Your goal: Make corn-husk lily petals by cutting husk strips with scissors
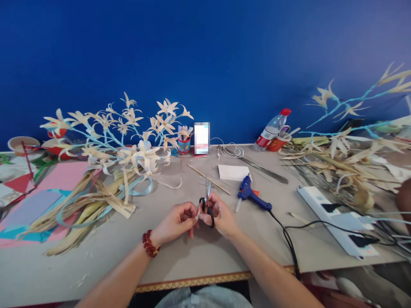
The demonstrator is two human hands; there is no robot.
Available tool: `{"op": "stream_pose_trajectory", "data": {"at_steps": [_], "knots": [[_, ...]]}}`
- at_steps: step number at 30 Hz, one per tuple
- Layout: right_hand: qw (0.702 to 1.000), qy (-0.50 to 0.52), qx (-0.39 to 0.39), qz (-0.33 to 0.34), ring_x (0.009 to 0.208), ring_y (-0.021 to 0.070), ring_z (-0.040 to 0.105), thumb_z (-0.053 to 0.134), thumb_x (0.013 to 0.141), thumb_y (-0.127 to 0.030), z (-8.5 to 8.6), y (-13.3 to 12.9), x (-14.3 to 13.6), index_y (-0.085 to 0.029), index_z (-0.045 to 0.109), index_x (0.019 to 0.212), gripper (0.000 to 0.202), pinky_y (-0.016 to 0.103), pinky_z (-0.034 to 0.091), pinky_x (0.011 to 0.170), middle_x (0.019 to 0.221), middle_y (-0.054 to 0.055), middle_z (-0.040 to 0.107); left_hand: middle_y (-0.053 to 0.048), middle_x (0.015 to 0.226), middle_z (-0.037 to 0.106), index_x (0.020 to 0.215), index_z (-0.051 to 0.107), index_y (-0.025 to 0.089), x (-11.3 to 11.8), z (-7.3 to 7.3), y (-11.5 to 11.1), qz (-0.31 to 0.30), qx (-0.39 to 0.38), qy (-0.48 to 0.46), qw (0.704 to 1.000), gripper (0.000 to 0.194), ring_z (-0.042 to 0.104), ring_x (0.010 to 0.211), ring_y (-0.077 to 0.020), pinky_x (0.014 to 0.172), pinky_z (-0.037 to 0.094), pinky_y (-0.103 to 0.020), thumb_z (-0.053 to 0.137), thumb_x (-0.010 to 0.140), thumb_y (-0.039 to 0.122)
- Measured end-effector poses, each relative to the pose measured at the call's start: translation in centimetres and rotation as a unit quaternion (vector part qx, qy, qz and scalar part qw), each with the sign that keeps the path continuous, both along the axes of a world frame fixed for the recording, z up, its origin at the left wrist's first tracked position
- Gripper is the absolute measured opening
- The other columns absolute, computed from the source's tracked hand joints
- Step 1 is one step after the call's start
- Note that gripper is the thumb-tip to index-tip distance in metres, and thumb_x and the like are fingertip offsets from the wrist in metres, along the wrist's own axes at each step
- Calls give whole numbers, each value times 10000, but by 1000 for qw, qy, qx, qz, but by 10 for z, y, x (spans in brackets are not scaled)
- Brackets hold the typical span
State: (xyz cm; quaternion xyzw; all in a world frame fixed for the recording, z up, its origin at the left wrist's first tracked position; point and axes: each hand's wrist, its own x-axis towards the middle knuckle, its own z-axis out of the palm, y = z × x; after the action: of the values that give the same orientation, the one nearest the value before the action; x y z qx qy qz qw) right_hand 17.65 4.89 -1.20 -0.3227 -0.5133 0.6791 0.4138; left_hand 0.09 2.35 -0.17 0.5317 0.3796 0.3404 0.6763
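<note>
My right hand (221, 216) is closed round a pair of scissors (208, 188) with black handles, its blades pointing up and away from me. Close beside it, my left hand (181, 219) pinches a small pale piece (198, 215) between thumb and fingers; it looks like a bit of husk, too small to be sure. The two hands nearly touch above the grey table. Beyond them lie a thin stick (221, 187) and a white card (233, 172). To the right of my right hand rests a blue hot glue gun (253, 193).
Branches of pale husk flowers (128, 132) stand at the left behind dried husks (93, 209) and coloured paper (35, 205). A phone (201, 137) leans near the wall. A bottle (272, 129), a power strip (334, 220) with cords and more husks occupy the right.
</note>
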Motion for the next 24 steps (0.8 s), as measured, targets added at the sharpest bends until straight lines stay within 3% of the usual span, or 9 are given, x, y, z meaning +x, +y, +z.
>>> {"op": "stream_pose_trajectory", "data": {"at_steps": [6,10,14,18,24], "knots": [[1000,8,-8,3,619,98,511,791,607,-248,0,1,2,-209,435,811,412,207,396,583,711,-38,589,46,648,509,795,524,158,-4,2,3,43,29,33,998,181,456,466,-46,449,356,-167,626,806,307],[1000,23,-10,16,626,99,520,810,586,-261,-1,0,0,-205,450,810,429,202,402,576,712,-31,597,28,688,545,825,540,157,-1,6,3,91,-2,-68,994,183,485,506,-56,501,377,-184,663,789,287],[998,56,-32,-18,599,92,509,821,600,-313,-1,-1,-3,-208,451,821,444,187,395,518,719,-29,594,2,774,586,860,563,159,6,4,1,115,-24,-142,983,168,524,563,-70,558,396,-203,672,789,267],[995,63,-60,-48,556,84,471,818,618,-320,-4,-2,-4,-212,461,834,431,156,340,406,725,-31,578,5,746,592,837,586,150,13,0,0,122,-24,-123,985,146,544,580,-78,606,407,-215,659,804,271],[997,31,-61,-46,520,79,448,823,611,-366,-3,-2,-4,-217,448,830,460,161,344,382,720,-37,566,14,692,584,786,594,153,13,-4,0,159,-14,-106,982,150,528,577,-86,602,408,-217,647,812,291]]}}
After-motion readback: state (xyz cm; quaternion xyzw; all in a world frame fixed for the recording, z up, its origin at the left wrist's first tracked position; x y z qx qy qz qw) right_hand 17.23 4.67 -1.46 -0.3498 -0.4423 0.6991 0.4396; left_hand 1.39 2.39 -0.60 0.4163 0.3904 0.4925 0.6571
